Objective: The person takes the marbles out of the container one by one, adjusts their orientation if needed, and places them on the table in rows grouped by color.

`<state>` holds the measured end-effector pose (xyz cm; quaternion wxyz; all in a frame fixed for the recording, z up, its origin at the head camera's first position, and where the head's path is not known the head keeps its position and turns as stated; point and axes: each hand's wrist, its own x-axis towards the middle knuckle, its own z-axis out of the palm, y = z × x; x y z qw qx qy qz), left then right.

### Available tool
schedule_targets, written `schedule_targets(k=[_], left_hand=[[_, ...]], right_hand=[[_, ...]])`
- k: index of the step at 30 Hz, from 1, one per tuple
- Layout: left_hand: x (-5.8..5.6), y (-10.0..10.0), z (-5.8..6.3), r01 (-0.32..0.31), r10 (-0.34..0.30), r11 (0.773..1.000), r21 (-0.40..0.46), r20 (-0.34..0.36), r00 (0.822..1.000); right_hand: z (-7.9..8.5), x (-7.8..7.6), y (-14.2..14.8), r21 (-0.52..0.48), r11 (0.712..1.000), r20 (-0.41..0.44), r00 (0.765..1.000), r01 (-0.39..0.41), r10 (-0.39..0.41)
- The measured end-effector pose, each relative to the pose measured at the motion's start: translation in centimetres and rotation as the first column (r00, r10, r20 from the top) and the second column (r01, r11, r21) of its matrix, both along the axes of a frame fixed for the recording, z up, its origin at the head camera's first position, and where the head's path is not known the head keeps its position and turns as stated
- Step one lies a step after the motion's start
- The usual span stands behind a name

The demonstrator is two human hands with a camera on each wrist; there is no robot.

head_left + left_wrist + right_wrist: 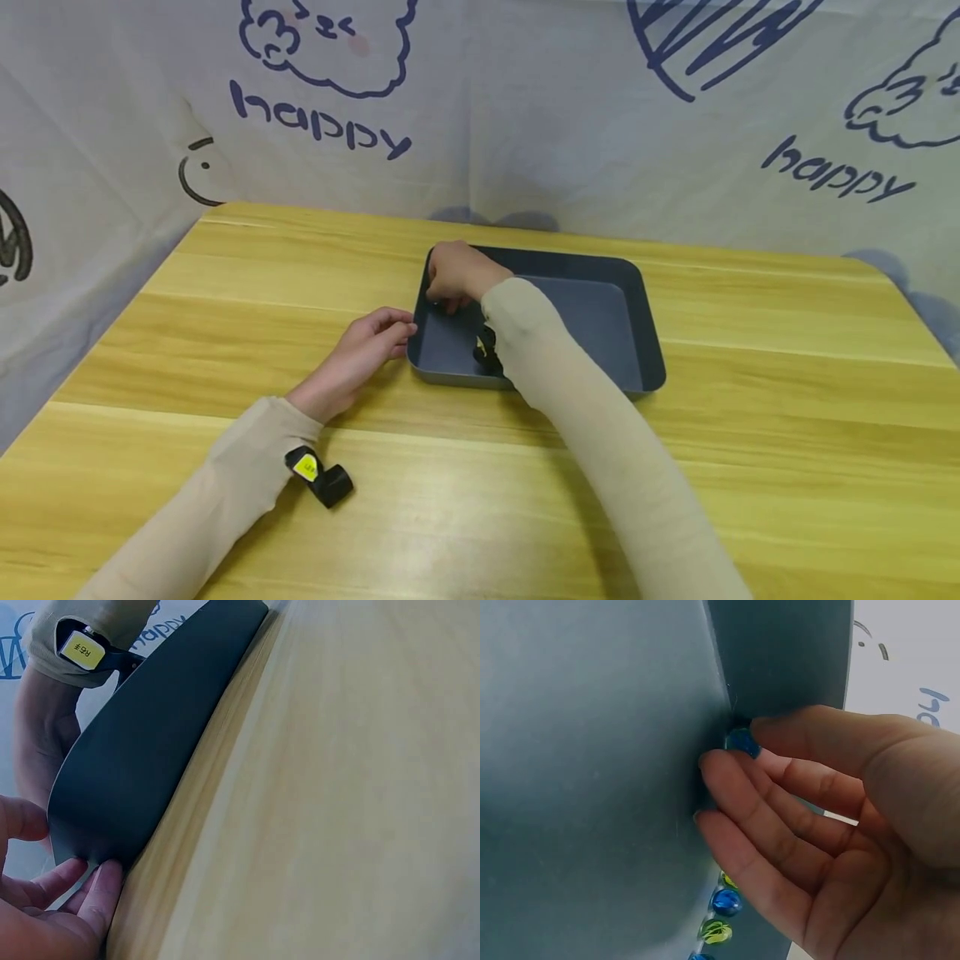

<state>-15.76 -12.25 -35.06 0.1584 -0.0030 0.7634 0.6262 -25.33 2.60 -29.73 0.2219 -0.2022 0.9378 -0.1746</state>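
A dark grey rectangular tray (637, 333) stands on the wooden table. Inside its left side, my right hand (461, 273) reaches down near the far corner. The right wrist view shows that hand pinching a blue glass marble (742, 742) between thumb and fingertips, close to where the tray's floor meets the walls. Below the fingers, another blue marble (726, 901) and a yellow-green marble (716, 931) lie in a row with others along the wall. My left hand (363, 350) touches the tray's left outer wall with its fingertips near the front corner; the left wrist view shows its fingers (101, 900) against the wall.
Behind the table (750, 483) hangs a white cloth (525, 117) with drawn figures and the word "happy". A black wrist camera (322, 479) sits on the left sleeve. The right forearm (600, 433) crosses over the tray's front rim and hides part of its floor.
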Motion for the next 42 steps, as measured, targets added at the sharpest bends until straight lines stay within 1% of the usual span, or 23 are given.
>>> schedule_targets(k=[11,14,17,21,23,26,30,33,35,38,42], left_hand=[[-0.1,-0.1,-0.1,-0.007,0.007,1.000,0.009,0.002,1.000],[-0.1,-0.1,-0.1,-0.005,0.005,1.000,0.013,0.003,1.000],[-0.1,-0.1,-0.1,-0.004,0.004,1.000,0.013,0.002,1.000],[-0.1,-0.1,0.0,0.000,0.000,1.000,0.007,0.000,1.000],[-0.1,-0.1,0.1,0.001,-0.001,1.000,0.007,0.001,1.000],[-0.1,-0.2,0.1,0.001,-0.001,1.000,0.003,0.007,1.000],[-0.1,-0.2,0.1,0.004,-0.004,1.000,-0.002,0.010,1.000],[-0.2,-0.3,0.1,0.011,-0.011,1.000,-0.005,0.009,1.000],[-0.2,-0.4,0.1,0.018,-0.018,1.000,-0.006,0.009,1.000],[-0.1,-0.5,0.2,0.030,-0.030,1.000,-0.006,0.008,1.000],[-0.2,-0.6,0.2,0.045,-0.045,0.999,-0.012,0.012,0.999]], right_hand=[[0.0,-0.4,0.8,-0.024,0.999,0.037,0.999,-0.025,0.025],[0.1,-0.6,1.4,-0.073,0.997,0.040,0.999,-0.025,0.028],[0.5,-0.7,2.3,-0.151,0.988,0.036,0.999,-0.024,0.029],[1.2,-0.4,3.3,-0.282,0.959,0.053,0.998,-0.001,0.016],[1.6,-0.2,3.7,-0.332,0.943,0.061,0.998,0.008,0.014],[2.0,0.1,4.3,-0.371,0.928,0.065,0.998,0.028,-0.004],[2.1,0.5,5.0,-0.413,0.909,0.059,0.998,0.050,-0.028],[2.1,0.9,5.6,-0.457,0.888,0.049,0.998,0.046,-0.026],[2.1,1.3,6.0,-0.490,0.871,0.037,0.999,0.038,-0.022],[2.3,2.1,6.6,-0.547,0.836,0.014,1.000,0.030,-0.027],[2.4,3.4,7.2,-0.630,0.776,0.002,0.999,0.036,-0.044]])
